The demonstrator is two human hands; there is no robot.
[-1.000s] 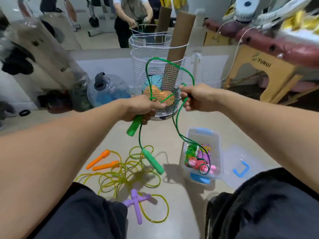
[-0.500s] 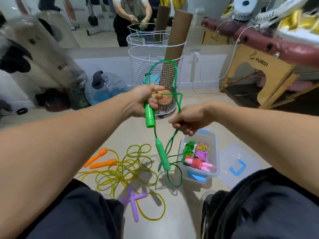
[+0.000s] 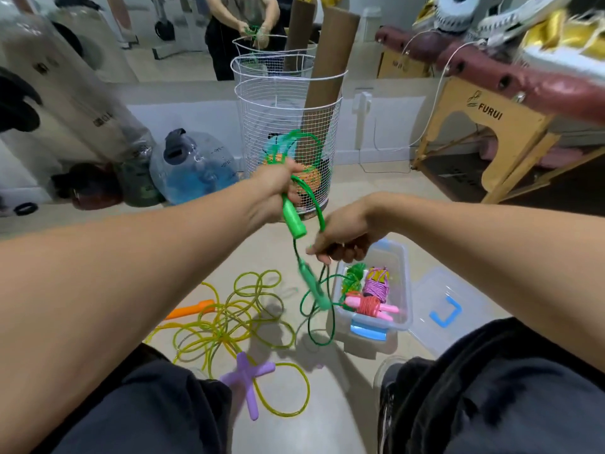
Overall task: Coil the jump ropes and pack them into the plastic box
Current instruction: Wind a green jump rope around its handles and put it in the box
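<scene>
Your left hand [image 3: 278,183] has its fingers curled tight round the upper end of one green handle [image 3: 293,219], with loops of the green jump rope [image 3: 316,204] gathered in the same fist. Your right hand [image 3: 347,237], also curled, pinches the cord just below and right of that handle. Keep the right-hand pinch light so the cord slides through as you lay each turn over the left fist, and make the turns the same size so the bundle will sit flat.

The held handle's long axis runs steeply, top tilted left, free end pointing down and slightly right. The second green handle [image 3: 314,288] dangles below it, blurred, slanting down toward the plastic box [image 3: 401,290]. That box sits just right of the dangling handle, open, with wound ropes already inside; its lid [image 3: 438,309] lies further right. The yellow rope [image 3: 229,322] sprawls on the floor left of the box, uncoiled.
</scene>
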